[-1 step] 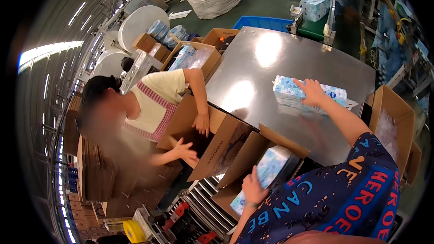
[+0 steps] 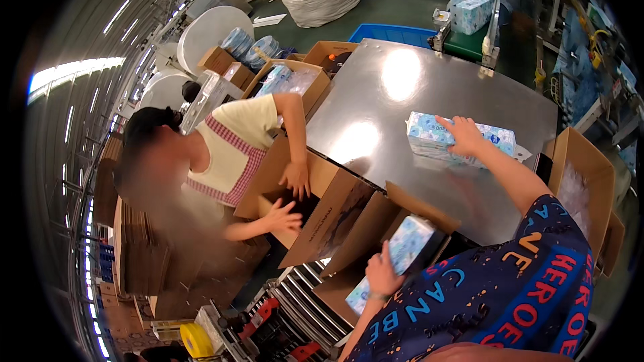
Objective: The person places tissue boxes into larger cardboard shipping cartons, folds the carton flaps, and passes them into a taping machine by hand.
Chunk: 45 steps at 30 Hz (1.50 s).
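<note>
My right hand (image 2: 464, 137) grips a blue-and-white plastic-wrapped tissue pack (image 2: 498, 137) lying on the metal table (image 2: 349, 94), fingers over its top and thumb down its near side. Lower down, my left hand (image 2: 384, 273) holds another blue-and-white tissue pack (image 2: 410, 241) at the opening of a cardboard carton (image 2: 355, 238), with the fingers lying along its edge. Part of that pack is hidden behind my hand and wrist. Left of this carton stands a second open carton (image 2: 323, 221), with a co-worker's two hands (image 2: 285, 214) at its opening.
The co-worker (image 2: 231, 141) stands at the left. Under the cartons runs a roller conveyor (image 2: 302, 302), with a yellow tape roll (image 2: 196, 340) near it. A carton of clear plastic (image 2: 575, 188) stands at the right. Another pack (image 2: 471, 13) rests on the green belt (image 2: 463, 45) beyond the table.
My left hand and its tissue pack have shifted slightly right and up. The co-worker's hands have moved a little at the other carton. My right hand stays in place.
</note>
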{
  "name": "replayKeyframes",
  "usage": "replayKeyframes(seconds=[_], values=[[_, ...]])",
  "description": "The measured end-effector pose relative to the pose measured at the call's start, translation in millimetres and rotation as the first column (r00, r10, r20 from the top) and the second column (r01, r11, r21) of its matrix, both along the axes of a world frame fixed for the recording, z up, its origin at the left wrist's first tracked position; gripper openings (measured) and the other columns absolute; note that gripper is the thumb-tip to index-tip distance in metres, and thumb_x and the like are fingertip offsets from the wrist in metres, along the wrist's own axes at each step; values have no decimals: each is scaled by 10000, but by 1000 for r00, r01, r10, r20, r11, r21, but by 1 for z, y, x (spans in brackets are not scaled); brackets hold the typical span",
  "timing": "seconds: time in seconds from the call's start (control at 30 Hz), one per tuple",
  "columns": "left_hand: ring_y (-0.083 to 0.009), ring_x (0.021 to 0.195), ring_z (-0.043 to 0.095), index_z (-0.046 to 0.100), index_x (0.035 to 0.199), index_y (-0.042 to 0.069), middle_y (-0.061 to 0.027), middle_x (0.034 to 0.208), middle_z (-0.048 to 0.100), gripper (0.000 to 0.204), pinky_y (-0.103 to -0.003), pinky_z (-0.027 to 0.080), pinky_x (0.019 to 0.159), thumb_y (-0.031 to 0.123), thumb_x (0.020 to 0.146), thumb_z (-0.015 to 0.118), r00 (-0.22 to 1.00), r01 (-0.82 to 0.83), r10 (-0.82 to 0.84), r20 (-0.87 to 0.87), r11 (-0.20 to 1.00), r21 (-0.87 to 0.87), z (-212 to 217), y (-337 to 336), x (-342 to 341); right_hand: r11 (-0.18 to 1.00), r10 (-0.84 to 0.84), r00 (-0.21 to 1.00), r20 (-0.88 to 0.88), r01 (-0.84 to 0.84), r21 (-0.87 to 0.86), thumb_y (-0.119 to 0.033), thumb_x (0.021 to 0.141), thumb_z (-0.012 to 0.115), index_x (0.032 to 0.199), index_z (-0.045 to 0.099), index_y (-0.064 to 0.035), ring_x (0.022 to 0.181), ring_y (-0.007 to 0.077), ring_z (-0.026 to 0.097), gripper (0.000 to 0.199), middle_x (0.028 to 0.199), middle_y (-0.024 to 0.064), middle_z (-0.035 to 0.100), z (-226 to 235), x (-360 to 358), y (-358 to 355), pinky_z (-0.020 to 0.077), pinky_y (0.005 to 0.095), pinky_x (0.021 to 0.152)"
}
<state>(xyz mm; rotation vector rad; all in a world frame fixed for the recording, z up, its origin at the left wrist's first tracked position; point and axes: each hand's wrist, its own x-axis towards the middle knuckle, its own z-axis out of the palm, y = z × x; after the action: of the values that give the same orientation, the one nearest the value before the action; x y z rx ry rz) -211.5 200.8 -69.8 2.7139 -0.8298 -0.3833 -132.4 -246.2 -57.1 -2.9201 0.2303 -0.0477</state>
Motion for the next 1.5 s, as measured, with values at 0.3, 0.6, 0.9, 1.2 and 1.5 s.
replayKeyframes(seconds=[0.3, 0.6, 0.9, 1.2, 1.5], values=[[-454, 1209, 533, 253, 1559, 138, -280, 1293, 558, 1041, -503, 451, 1009, 497, 747, 796, 780, 126, -147, -608, 989, -78, -135, -8, -3, 690, 482, 490, 726, -723, 30, -198, 679, 830, 1473, 450, -249, 945, 335, 564, 882, 1100, 133, 553, 136, -60, 159, 445, 453, 806], [-447, 1179, 565, 311, 1537, 124, -283, 1287, 577, 996, -488, 451, 1009, 507, 753, 791, 924, -34, -149, -351, 884, -466, -193, -1, -30, 234, 968, 241, 73, -968, 94, -101, 758, 661, 1502, 392, -432, 1002, 325, 562, 857, 1040, 123, 554, -41, -18, 284, 439, 428, 895], [-385, 1151, 616, 649, 1269, 41, -200, 1278, 640, 604, -430, 502, 952, 504, 880, 650, 729, -253, 116, -675, 961, -108, -122, 10, 3, 492, 871, 484, 86, -854, -169, -155, 904, 504, 1496, 441, -256, 1154, 292, 557, 604, 1292, 121, 553, -163, 11, 321, 395, 421, 1047], [-474, 1504, 121, 189, 1601, 159, -209, 1661, 86, 1011, -555, 246, 1188, 686, 835, 586, 910, -4, 167, -379, 919, 395, -213, 41, 46, 824, 441, 831, 338, -524, 214, -134, 778, 665, 1091, 670, -84, 1102, 326, 586, 316, 1101, 121, 641, -17, -44, 110, 441, 462, 990], [-428, 1427, 332, 447, 1456, 111, -227, 1556, 358, 718, -521, 323, 1152, 385, 830, 671, 700, -2, 258, -666, 933, 359, -240, 15, 92, -157, -970, -134, 205, 982, -101, -381, 837, 710, 1151, 642, 58, 1152, 431, 568, 544, 1199, 279, 612, -163, -435, -137, 452, 476, 995]])
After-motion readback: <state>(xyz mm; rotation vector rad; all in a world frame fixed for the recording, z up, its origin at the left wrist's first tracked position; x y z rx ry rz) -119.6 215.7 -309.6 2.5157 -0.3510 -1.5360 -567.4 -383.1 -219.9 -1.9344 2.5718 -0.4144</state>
